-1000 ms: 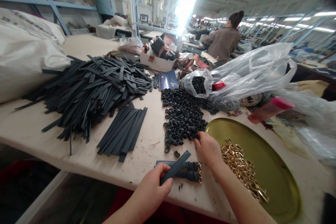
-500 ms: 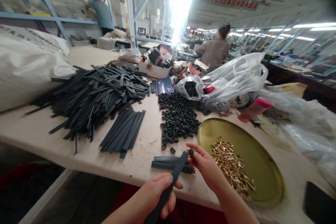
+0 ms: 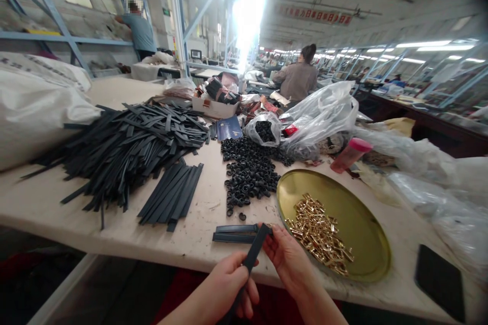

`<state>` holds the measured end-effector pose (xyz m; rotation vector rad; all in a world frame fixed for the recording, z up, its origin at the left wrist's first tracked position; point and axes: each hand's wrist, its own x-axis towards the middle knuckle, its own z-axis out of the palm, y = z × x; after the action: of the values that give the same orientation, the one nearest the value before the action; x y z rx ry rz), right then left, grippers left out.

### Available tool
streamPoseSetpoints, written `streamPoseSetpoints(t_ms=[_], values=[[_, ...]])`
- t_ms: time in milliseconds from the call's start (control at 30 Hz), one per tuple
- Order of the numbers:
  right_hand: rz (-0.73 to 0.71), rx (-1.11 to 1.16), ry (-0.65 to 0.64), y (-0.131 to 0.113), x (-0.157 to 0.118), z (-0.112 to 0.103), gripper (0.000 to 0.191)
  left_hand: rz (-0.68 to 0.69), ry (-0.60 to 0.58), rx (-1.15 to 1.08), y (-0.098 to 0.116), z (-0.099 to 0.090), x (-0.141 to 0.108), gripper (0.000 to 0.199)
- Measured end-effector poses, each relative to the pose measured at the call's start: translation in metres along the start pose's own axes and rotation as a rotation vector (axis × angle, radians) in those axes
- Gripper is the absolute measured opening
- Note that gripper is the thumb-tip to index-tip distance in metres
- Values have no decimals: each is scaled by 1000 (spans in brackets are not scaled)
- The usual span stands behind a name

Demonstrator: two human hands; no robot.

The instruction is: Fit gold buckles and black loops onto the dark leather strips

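My left hand (image 3: 234,282) is closed around a flat black strap (image 3: 254,249), which slants up and to the right over the table's front edge. With the fingertips of my right hand (image 3: 285,256), I pinch the strap's upper end, where it bends over to the right. Whether a small loop is on that end is hidden by the fingers. Just behind lie a few folded black straps (image 3: 232,237). Farther back is a heap of small black loops (image 3: 251,177). To the right, gold-coloured metal buckles (image 3: 318,231) lie piled on an oval gold tray (image 3: 368,233).
A neat row of black strips (image 3: 171,195) lies to the left, before a large heap of strips (image 3: 133,147). A pink-lidded container (image 3: 349,156), plastic bags (image 3: 324,117) and a dark flat object (image 3: 439,279) are on the right. Two people stand farther off.
My right hand has moved slightly down and left, onto the strap's end; the small black loop it held beside the strap no longer shows. The strap's end now bends over. The view has shifted slightly.
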<state>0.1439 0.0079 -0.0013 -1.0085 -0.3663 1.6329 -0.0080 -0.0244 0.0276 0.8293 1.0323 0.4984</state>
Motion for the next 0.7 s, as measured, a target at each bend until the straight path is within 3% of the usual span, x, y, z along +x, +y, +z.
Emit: streamPoseSetpoints(t_ms=[433, 700], values=[[-97, 103, 159, 18, 2, 15, 13, 50, 15, 105, -25, -2, 17, 28], [-261, -293, 86, 33, -11, 25, 22, 194, 115, 166, -10, -3, 26, 34]])
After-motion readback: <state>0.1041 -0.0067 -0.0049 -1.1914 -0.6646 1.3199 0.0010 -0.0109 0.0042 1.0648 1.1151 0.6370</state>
